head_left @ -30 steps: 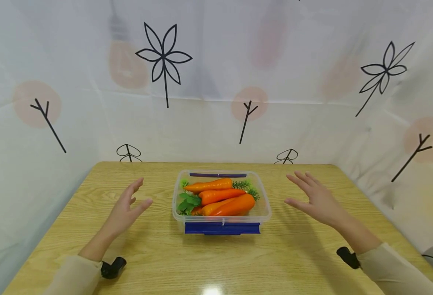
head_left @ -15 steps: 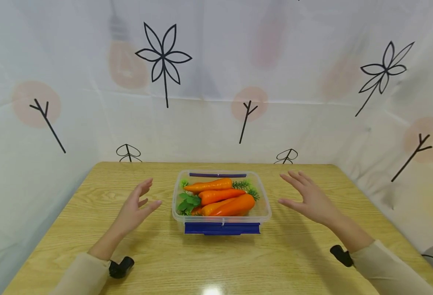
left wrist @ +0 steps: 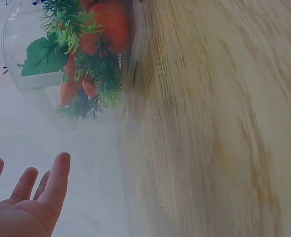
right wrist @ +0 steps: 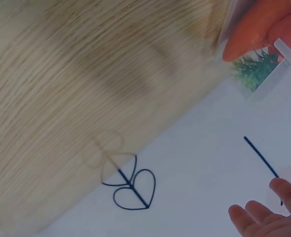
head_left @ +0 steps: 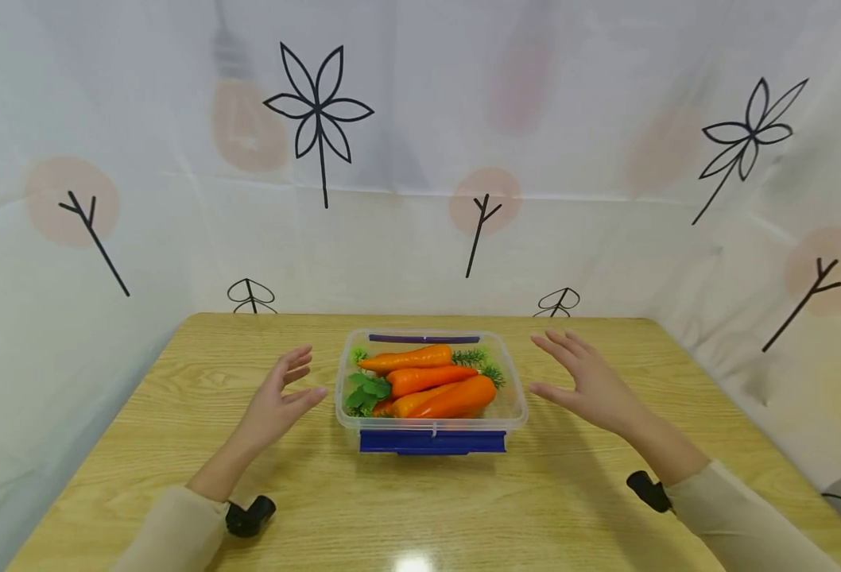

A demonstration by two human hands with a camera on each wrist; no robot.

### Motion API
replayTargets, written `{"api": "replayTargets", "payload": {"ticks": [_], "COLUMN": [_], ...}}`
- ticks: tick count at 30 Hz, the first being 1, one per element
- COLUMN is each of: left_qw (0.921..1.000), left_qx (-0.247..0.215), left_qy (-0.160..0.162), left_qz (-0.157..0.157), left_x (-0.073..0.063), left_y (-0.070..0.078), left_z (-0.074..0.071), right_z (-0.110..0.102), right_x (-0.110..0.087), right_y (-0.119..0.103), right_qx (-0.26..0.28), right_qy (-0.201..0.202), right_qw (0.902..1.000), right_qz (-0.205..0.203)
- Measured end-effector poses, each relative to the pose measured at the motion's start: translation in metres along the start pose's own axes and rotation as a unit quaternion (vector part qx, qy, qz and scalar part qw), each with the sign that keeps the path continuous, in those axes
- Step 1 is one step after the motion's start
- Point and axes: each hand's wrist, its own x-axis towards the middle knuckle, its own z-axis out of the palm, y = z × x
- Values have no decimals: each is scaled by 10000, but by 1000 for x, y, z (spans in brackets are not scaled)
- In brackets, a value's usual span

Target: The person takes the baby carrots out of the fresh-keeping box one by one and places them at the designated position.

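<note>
A clear plastic food container [head_left: 432, 424] with blue clips stands mid-table, its top uncovered or see-through. Inside lie several orange carrots [head_left: 420, 381] with green leafy tops [head_left: 367, 389]. To the container's left, my left hand [head_left: 273, 405] hovers with fingers spread apart and the palm turned toward it. On the other side my right hand [head_left: 588, 385] mirrors this, fingertips a short gap from the right wall. Neither hand holds anything. In the left wrist view the carrots [left wrist: 108, 29] show through the container's side; the right wrist view catches a corner of it beyond the fingers.
The wooden table [head_left: 420, 508] reaches back to a white cloth backdrop [head_left: 420, 254] printed with black flowers and twigs. The cloth also runs along both sides. Black wrist cameras sit on the left [head_left: 250, 516] and right [head_left: 648, 491] wrists.
Both hands have moved inward toward the container, the left hand to the right and the right hand to the left. The container and carrots have stayed in place.
</note>
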Motion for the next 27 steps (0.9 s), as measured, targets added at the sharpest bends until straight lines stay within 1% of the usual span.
{"api": "replayTargets", "payload": {"ticks": [4, 10, 13, 17, 20, 23, 27], "left_qw": [9997, 9986, 9982, 9969, 9946, 9925, 9895], "left_qx": [-177, -226, -261, -490, -732, -853, -940], "left_qy": [-56, -131, -171, -264, -341, -353, -327], "left_qz": [-144, -462, -515, -554, -650, -808, -1046], "left_x": [1, 1, 2, 4, 6, 8, 8], "left_y": [1, 3, 3, 2, 2, 3, 6], "left_z": [3, 9, 11, 13, 16, 19, 21], "right_z": [3, 4, 4, 4, 5, 5, 3], "right_x": [2, 4, 5, 6, 8, 11, 15], "right_y": [-3, -7, -8, -11, -12, -14, -17], "right_qx": [-7, 39, 56, 46, 39, 45, 70], "right_qy": [10, -18, -29, -49, -29, 32, 131], "right_qw": [10000, 10000, 10000, 9999, 9998, 9996, 9984], "right_qz": [-11, -21, -47, -110, -183, -292, -543]}}
